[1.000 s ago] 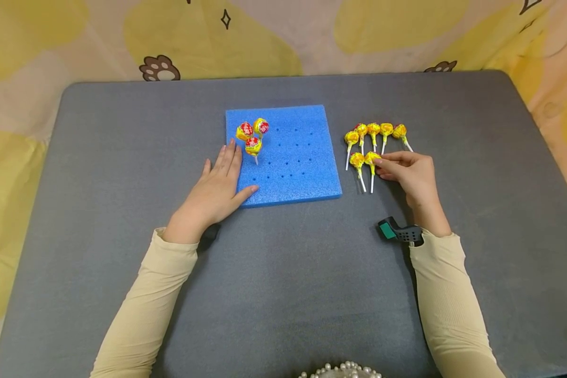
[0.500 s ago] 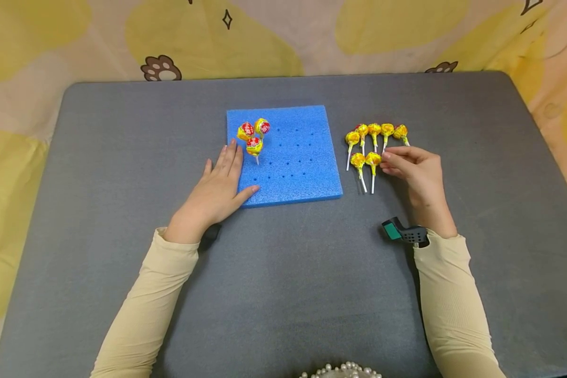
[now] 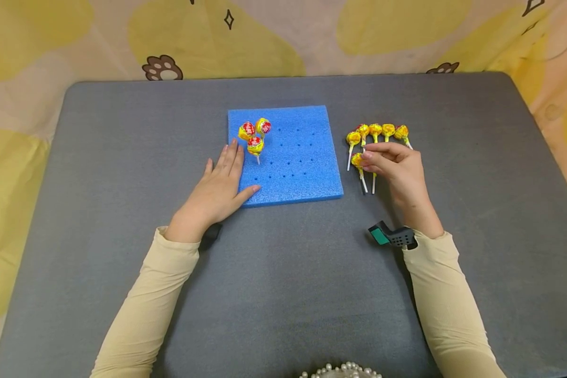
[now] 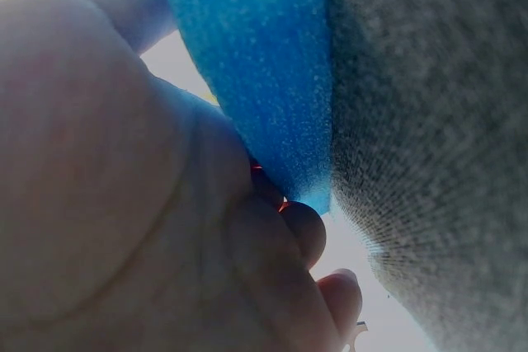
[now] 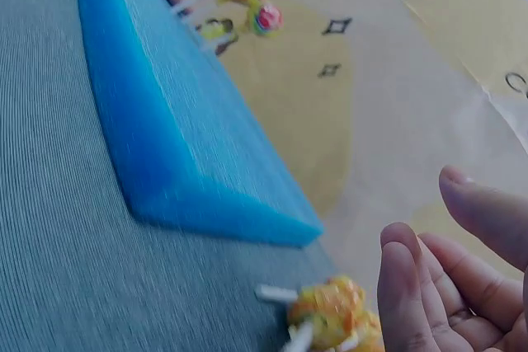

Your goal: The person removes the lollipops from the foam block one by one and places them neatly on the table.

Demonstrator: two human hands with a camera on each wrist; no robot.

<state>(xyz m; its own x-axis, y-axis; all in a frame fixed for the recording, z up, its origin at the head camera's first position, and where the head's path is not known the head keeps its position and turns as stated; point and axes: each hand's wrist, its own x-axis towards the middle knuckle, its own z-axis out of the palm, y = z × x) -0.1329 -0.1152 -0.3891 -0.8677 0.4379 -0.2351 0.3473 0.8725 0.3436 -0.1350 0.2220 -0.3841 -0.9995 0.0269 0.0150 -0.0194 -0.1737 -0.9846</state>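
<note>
My left hand (image 3: 217,186) lies flat with spread fingers over the left edge of a blue foam board (image 3: 307,184) dotted with small holes. Three yellow-and-red wrapped lollipops (image 3: 255,146) stand by their sticks in the board, beside the left fingertips. To the board's right, my right hand (image 3: 399,170) hovers over several lollipops lying on the table. Its fingertips overlap the nearer-row lollipop (image 3: 357,159) in the head view, and the head of its neighbour is hidden behind them. In the right wrist view the thumb and fingers (image 5: 400,282) are parted, with nothing between them.
A row of lying lollipops (image 3: 375,129) sits just beyond the right hand. The grey table (image 3: 283,273) runs back to a patterned yellow cloth (image 3: 264,42). A strand of pearls (image 3: 345,368) shows at the bottom edge.
My right hand first drew slightly right from a nearer-row lollipop, then swung left, covering that lollipop's head. The left hand has stayed on the board, and the lollipops appear unmoved.
</note>
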